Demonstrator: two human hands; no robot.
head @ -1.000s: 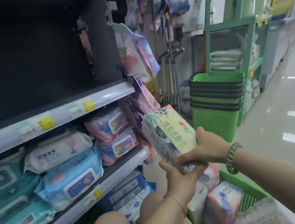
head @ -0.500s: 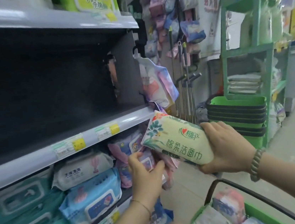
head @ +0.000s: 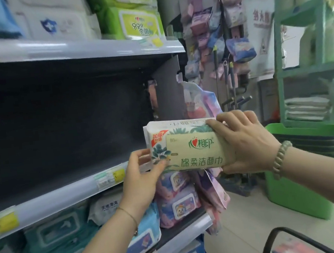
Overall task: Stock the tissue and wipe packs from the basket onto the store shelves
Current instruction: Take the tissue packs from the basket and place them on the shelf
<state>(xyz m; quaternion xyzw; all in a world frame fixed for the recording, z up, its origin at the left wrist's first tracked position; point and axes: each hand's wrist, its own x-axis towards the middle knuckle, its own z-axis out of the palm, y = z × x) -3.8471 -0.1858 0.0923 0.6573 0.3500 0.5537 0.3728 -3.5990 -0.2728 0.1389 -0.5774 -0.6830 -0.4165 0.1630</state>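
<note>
Teal wipe packs [head: 54,230] at your lower left are smeared by blur and cut by the frame edge. Above them runs the grey shelf lip [head: 64,191] of a dark bay. Your left hand [head: 140,171] pinches the lower left corner of the tissue pack [head: 194,150], thumb on the front. Its fingers reach the pack's end, and whether they wrap behind it is hidden. You hold the pack level in the air, just in front of the bay's right end and above the lip. Your right hand [head: 245,139] grips its right end, fingers over the top and thumb underneath, covering the print there. At bottom right the basket [head: 278,228] shows only a black handle and a blurred pack; the rest is cut off.
</note>
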